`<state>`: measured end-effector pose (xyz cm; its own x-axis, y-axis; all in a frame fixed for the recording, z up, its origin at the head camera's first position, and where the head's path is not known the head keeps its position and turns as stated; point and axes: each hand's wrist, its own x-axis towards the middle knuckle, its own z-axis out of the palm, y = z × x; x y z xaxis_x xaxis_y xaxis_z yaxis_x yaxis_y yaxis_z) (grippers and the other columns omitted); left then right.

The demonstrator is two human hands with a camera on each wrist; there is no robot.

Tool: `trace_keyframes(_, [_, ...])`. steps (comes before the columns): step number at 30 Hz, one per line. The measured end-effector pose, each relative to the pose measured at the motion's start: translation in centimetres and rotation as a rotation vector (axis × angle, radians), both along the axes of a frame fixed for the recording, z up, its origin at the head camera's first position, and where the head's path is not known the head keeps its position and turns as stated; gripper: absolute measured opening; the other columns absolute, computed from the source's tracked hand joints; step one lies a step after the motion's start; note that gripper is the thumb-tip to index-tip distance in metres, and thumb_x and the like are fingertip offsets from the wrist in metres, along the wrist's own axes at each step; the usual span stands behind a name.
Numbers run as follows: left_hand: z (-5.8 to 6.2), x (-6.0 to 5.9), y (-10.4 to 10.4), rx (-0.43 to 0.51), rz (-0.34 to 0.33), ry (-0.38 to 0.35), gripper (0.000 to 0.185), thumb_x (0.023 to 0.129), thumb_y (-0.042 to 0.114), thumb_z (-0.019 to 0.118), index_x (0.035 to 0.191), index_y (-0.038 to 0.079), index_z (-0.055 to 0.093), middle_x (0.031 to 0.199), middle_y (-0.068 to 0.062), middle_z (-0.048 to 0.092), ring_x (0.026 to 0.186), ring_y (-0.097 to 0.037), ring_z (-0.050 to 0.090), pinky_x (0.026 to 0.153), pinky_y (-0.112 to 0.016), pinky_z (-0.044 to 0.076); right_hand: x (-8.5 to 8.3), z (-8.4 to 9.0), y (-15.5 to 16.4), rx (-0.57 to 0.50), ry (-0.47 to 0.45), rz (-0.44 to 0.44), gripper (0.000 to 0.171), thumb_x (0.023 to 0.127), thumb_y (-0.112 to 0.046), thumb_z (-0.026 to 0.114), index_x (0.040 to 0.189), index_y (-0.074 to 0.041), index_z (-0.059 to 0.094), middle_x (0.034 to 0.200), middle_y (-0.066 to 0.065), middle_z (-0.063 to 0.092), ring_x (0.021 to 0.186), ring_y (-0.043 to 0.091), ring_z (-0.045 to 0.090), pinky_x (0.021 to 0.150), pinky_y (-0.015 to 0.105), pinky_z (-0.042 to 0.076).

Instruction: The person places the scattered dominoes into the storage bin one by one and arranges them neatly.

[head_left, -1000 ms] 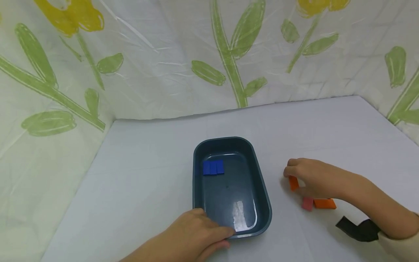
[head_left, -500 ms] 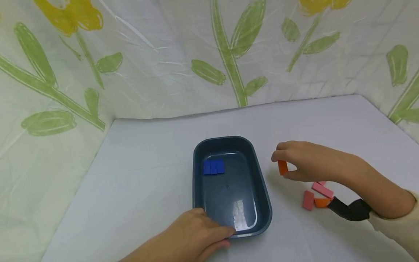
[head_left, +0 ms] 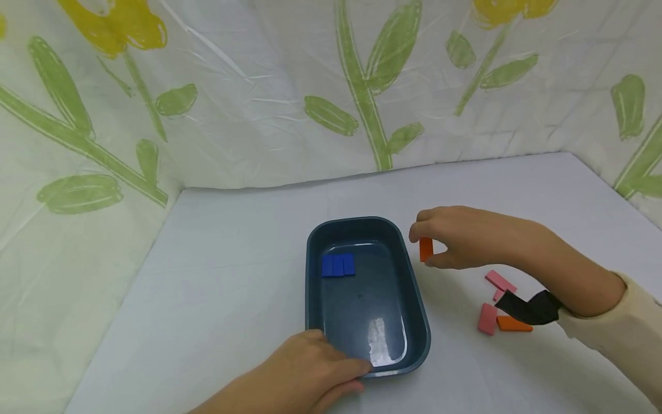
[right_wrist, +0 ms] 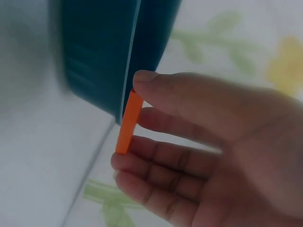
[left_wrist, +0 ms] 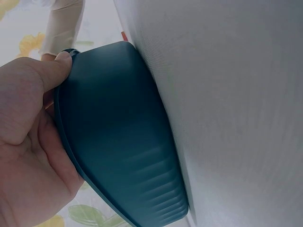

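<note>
My left hand [head_left: 310,371] grips the near-left rim of a dark blue-green plastic tray [head_left: 423,325]. In the left wrist view its thumb lies at the rim, beside the tray's outer wall [left_wrist: 113,109]. Three blue blocks [head_left: 338,265] lie side by side inside, toward the far left. Just right of the tray, my right hand [head_left: 462,237] pinches an orange block [head_left: 426,249] above the table. The right wrist view shows that orange block [right_wrist: 129,124] held by its ends between the thumb and fingertips, with the tray's rim behind it.
Right of the tray lie a pink block [head_left: 487,319], an orange block [head_left: 514,324] beside it, and more pink blocks [head_left: 500,280] behind, partly hidden by a black strap [head_left: 530,309] at the right wrist. A flower-patterned sheet [head_left: 248,115] encloses the white table [head_left: 227,299].
My right hand has lifted the orange block from the group and carried it left and away from me to the tray's right side. My left hand and the tray have stayed in place.
</note>
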<state>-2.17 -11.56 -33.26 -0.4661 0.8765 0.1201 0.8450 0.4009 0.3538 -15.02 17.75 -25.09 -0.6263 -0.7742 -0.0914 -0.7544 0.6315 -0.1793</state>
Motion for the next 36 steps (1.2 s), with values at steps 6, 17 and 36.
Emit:
trace_keyframes(6, [0.0,-0.1,0.1,-0.017,-0.002,-0.009,0.021,0.104,0.031,0.056,0.116,0.02,0.07,0.083,0.016,0.071,0.065,0.011,0.05,0.065,-0.008,0.03,-0.5,0.3,-1.5,0.009,-0.02,0.046,0.025,0.083,-0.016,0.083,0.104,-0.012,0.071,0.094,-0.003,0.063,0.085,0.015,0.06,0.077,0.034,0.054])
trace_keyframes(17, [-0.1,-0.1,0.0,-0.021,-0.008,-0.004,0.021,0.104,0.031,0.056,0.115,0.02,0.069,0.083,0.016,0.07,0.064,0.011,0.048,0.066,-0.008,0.03,-1.5,0.6,-3.8,0.033,-0.045,0.091,0.016,0.084,-0.014,0.081,0.094,-0.012,0.069,0.085,-0.003,0.058,0.077,0.014,0.056,0.072,0.03,0.051])
trace_keyframes(36, [-0.1,-0.2,0.0,-0.02,-0.015,-0.001,0.023,0.105,0.032,0.054,0.116,0.019,0.07,0.083,0.015,0.07,0.063,0.01,0.047,0.065,-0.009,0.029,-3.1,-0.7,-7.5,0.124,-0.09,0.143,0.02,0.084,-0.016,0.08,0.099,-0.008,0.069,0.089,0.0,0.06,0.078,0.017,0.054,0.071,0.03,0.049])
